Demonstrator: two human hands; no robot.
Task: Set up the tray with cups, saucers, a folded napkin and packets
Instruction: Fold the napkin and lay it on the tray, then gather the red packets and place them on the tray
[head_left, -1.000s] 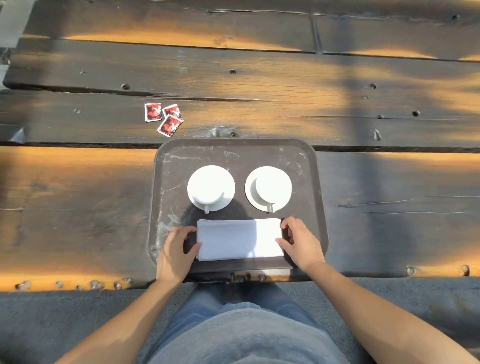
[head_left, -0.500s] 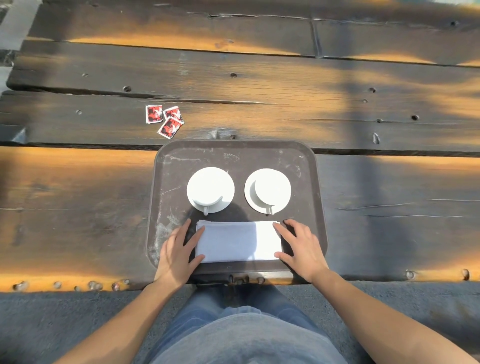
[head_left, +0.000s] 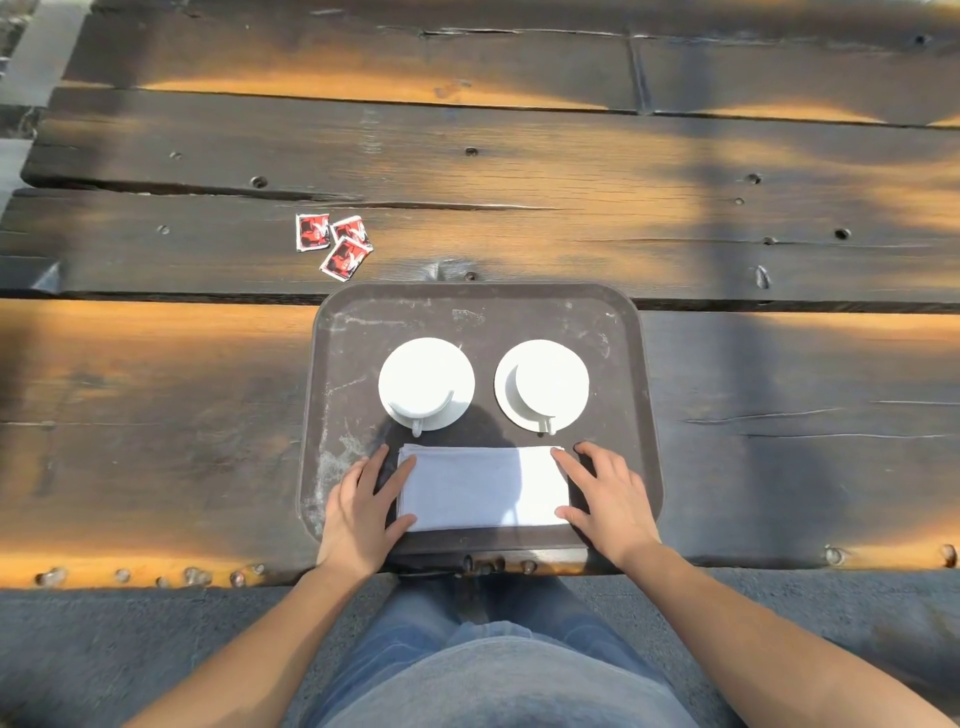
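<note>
A dark brown tray (head_left: 618, 332) lies at the table's near edge. On it stand two white cups on saucers, one to the left (head_left: 426, 383) and one to the right (head_left: 542, 384), handles pointing toward me. A folded white napkin (head_left: 483, 487) lies flat in front of them. My left hand (head_left: 361, 506) rests with straight fingers at the napkin's left end, fingertips touching it. My right hand (head_left: 605, 496) does the same at the right end. Three red packets (head_left: 335, 244) lie on the wood beyond the tray's far left corner.
The table is made of dark weathered wooden planks (head_left: 519, 171) with bolt holes and gaps, partly sunlit. Its near edge (head_left: 156, 571) runs just below the tray. My lap in blue jeans (head_left: 493, 649) is under it, with grey ground on both sides.
Both hands have uncurled from gripping the napkin's ends and now lie flat with fingers straight beside it. The napkin, cups and packets have kept their places.
</note>
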